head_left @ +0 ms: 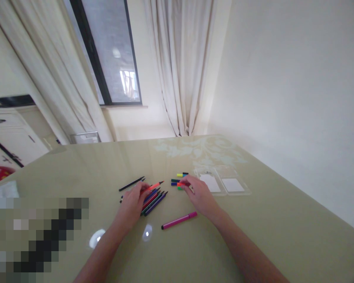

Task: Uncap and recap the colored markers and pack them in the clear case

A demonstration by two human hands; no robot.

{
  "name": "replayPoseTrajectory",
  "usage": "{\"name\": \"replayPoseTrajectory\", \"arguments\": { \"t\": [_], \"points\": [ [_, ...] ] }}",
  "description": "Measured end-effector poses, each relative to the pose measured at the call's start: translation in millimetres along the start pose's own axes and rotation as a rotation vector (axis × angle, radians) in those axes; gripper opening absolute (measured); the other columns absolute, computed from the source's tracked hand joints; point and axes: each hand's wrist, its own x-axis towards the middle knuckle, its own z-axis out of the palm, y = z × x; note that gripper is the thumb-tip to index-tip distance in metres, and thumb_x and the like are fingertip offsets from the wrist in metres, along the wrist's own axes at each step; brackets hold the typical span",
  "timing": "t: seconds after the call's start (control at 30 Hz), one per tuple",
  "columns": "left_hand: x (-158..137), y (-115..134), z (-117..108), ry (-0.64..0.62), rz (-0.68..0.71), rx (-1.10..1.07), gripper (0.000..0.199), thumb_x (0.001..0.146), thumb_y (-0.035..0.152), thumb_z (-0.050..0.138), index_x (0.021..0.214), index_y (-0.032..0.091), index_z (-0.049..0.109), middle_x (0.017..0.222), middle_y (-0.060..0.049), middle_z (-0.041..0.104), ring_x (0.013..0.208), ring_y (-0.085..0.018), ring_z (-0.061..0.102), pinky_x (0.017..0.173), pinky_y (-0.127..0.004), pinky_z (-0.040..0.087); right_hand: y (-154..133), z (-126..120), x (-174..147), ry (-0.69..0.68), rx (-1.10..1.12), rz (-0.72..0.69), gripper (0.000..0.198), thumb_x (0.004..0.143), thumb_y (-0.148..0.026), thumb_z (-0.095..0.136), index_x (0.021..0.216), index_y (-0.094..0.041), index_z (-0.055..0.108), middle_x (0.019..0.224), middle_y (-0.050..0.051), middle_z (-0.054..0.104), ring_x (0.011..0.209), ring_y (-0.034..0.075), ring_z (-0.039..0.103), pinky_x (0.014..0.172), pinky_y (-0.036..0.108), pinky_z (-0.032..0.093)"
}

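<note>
Two forearms [107,243] are spanning the lower edge of the frame, nearest the camera. At centre, the left hand [134,202] is pinching one orange pen [155,186], its bare tip pointing right. Just right of centre, the right hand's [201,194] fingertips are meeting at one orange-red cap [179,184]; whether they are gripping it or only touching, I cannot tell

Below the left fingers, a pile of pens [155,204] is showing at least four dark or red ones, tips uncovered, with others hiding under the hand. Those tips could be marking skin or table if the hand is pressing or dragging across them, and the round barrels could be rolling off if nudged. One black pen [131,183] is lying at the pile's upper left

Around the right fingertips, at least four more caps are lying: yellow [179,175], dark green, blue and green. Sitting so close, they could be scattering from a careless knuckle

Farther right, one open clear case [246,192] is showing two halves, each holding one white card [233,184]. One magenta pen [179,221] is resting at lower centre on one table [253,228]
</note>
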Motion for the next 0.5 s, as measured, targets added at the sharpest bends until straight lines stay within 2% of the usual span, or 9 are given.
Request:
{"name": "replayPoseTrajectory", "arguments": {
  "t": [0.13,0.5],
  "points": [
    [-7,19,7,-0.030,0.147,-0.133,0.032,0.100,0.043,0.043,0.106,0.023,0.068,0.106,-0.006,0.075,0.099,-0.025,0.067,0.090,-0.038,0.051,-6,-1,-1,0.023,0.054,-0.052,0.008,0.098,-0.018,0.061,0.100,-0.022,0.067,0.100,0.004,0.074,0.095,0.020,0.068,0.087,0.031,0.049],
    [-11,25,14,-0.040,0.180,-0.192,0.031,0.100,0.041,0.046,0.103,0.024,0.071,0.101,-0.005,0.075,0.095,-0.025,0.068,0.087,-0.037,0.052,-8,4,-2,0.003,0.116,-0.113,0.007,0.097,-0.021,0.066,0.100,-0.023,0.072,0.100,0.004,0.075,0.096,0.020,0.068,0.088,0.033,0.050]
  ]
}}
